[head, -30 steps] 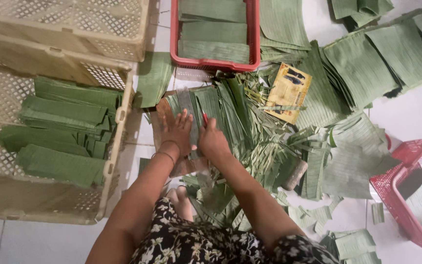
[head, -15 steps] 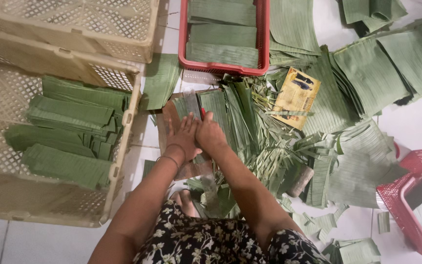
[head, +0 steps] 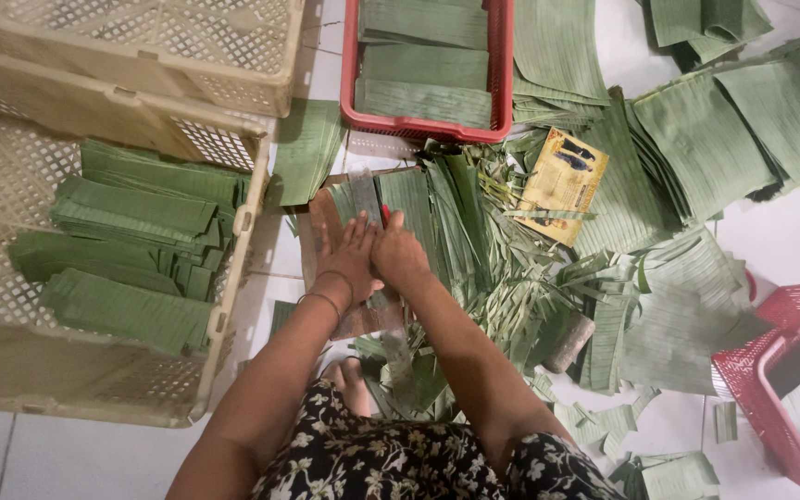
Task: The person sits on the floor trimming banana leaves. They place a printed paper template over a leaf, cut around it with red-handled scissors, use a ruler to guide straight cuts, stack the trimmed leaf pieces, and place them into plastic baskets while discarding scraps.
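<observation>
— Where are your hands right now?

— Both are down on a stack of banana leaf strips (head: 363, 199) that lies on a wooden board (head: 321, 231) on the floor, right in front of my knees. My left hand (head: 349, 259) lies flat, fingers spread, palm pressing the leaves. My right hand (head: 400, 255) is just beside it, touching it, and it is closed around something with a red end; I think it is a knife handle, but the view is too poor to be sure.

— Which way do the strips run?

— Their long axis points away from me, toward the red basket (head: 502, 69) that holds more folded leaves. The stack starts under my palms and sticks out past my fingertips. Both hands are on it, the left nearer the cream crate (head: 233, 241).

— What is in that crate?

— Neat piles of cut leaves (head: 131, 241), lying crosswise, well to the left of my left arm.

— And on the other side?

— A heap of thin leaf trimmings (head: 511, 296) just right of my right forearm, a yellow card (head: 562, 185) on top of them farther out, and broad leaf sheets (head: 724, 139) fanned on the tiles beyond. A pink basket (head: 780, 380) stands at the far right edge, well apart from my hands.
</observation>
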